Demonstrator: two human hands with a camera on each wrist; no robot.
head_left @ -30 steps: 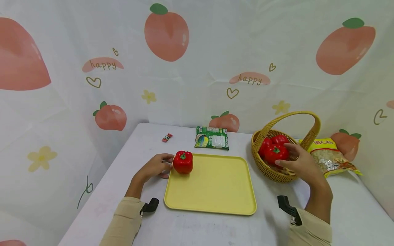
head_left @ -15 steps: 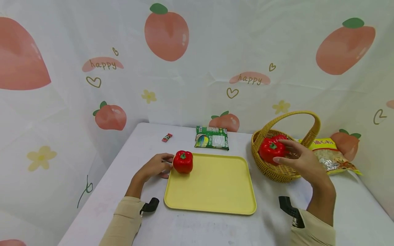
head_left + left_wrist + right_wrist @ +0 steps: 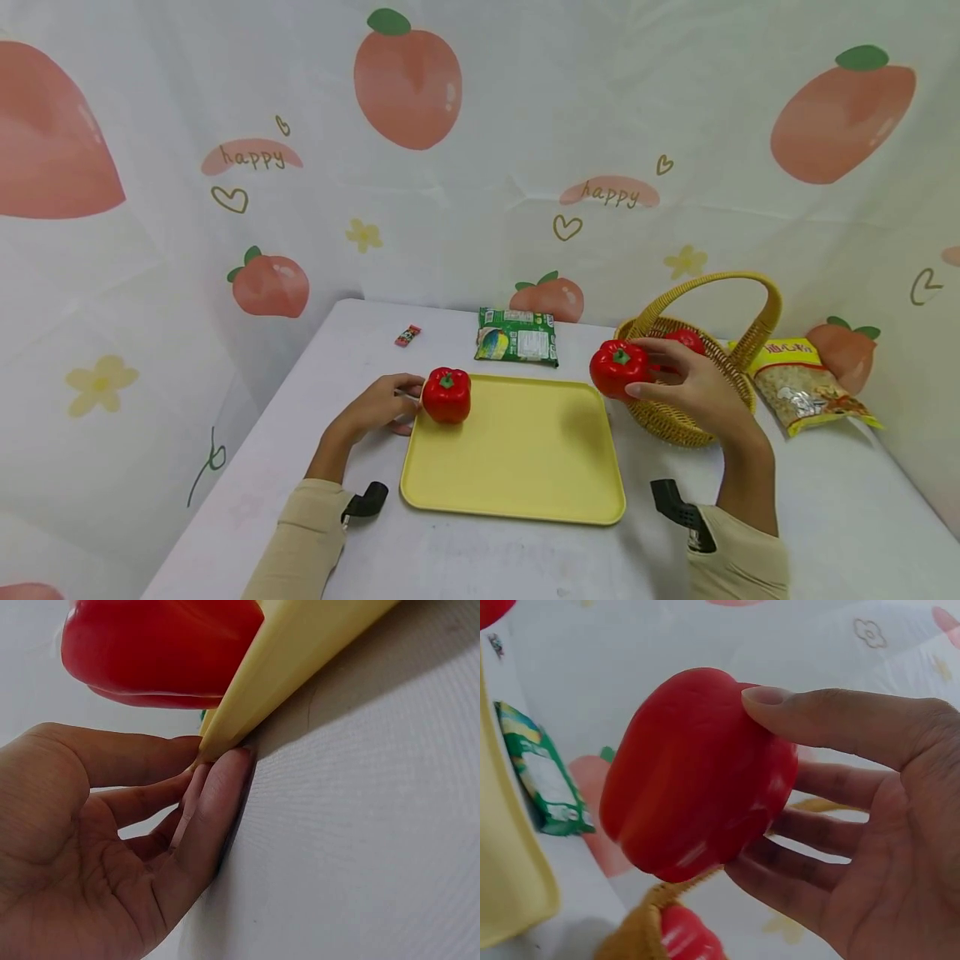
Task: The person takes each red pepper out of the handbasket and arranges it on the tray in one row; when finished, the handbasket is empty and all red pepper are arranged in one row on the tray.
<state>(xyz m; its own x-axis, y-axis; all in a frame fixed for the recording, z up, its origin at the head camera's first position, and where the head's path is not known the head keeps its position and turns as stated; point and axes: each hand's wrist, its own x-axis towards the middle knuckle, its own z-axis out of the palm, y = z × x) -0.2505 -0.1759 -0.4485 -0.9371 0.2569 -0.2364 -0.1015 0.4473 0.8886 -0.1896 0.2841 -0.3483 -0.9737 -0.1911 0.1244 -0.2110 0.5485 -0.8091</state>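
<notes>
My right hand (image 3: 693, 383) grips a red bell pepper (image 3: 618, 368) between thumb and fingers, held up over the gap between basket and tray. Its green stem faces up in the head view, and the right wrist view shows its smooth side (image 3: 694, 776). At the tray's left edge, my left hand (image 3: 127, 817) pinches the rim of the yellow tray (image 3: 289, 660), thumb on one side and fingertips on the other. Another red bell pepper (image 3: 446, 396) stands in the tray's back left corner, close to that hand. More red pepper (image 3: 686, 340) shows inside the wicker basket (image 3: 667, 425), partly behind my right hand.
The basket's tall handle (image 3: 705, 279) arches above it. Behind the tray lies a green packet (image 3: 517, 336), with a small red-wrapped item (image 3: 407, 336) to its left. A yellow bag of pasta (image 3: 810, 387) lies right of the basket, near the patterned backdrop (image 3: 480, 208).
My right hand has lifted a red bell pepper out of the basket and carried it left toward the tray. The left hand, the tray and the pepper on it stay in place.
</notes>
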